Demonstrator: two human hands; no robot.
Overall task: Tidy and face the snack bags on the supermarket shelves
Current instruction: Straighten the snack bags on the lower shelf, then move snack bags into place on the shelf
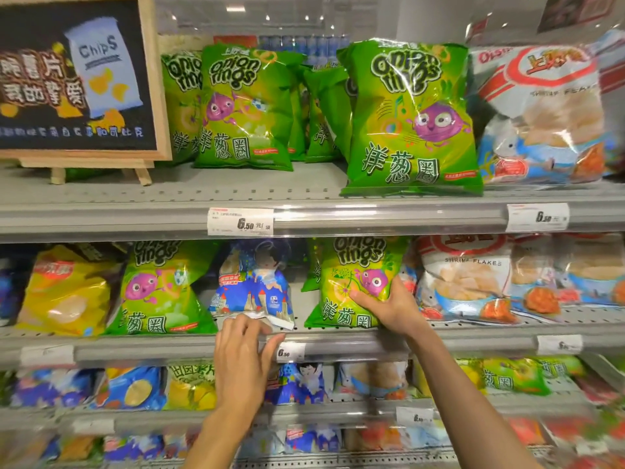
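On the middle shelf point(473, 336) my right hand point(389, 306) grips the lower right corner of a green onion-rings bag point(351, 282) that stands upright and faces front. My left hand point(243, 353) reaches up to the bottom seam of a blue castle-print bag point(252, 286), its fingertips on or around the white crimped edge. Another green onion-rings bag point(159, 292) leans to the left of the blue one. Shrimp-flakes bags point(470, 282) stand to the right of my right hand.
The top shelf holds several green onion-rings bags point(409, 120), a shrimp-flakes bag point(541, 116) and a chalkboard chips sign point(74, 76) on a small easel. A yellow chip bag point(64, 292) sits at the middle shelf's left. Lower shelves carry mixed bags. Price tags point(240, 222) line the rails.
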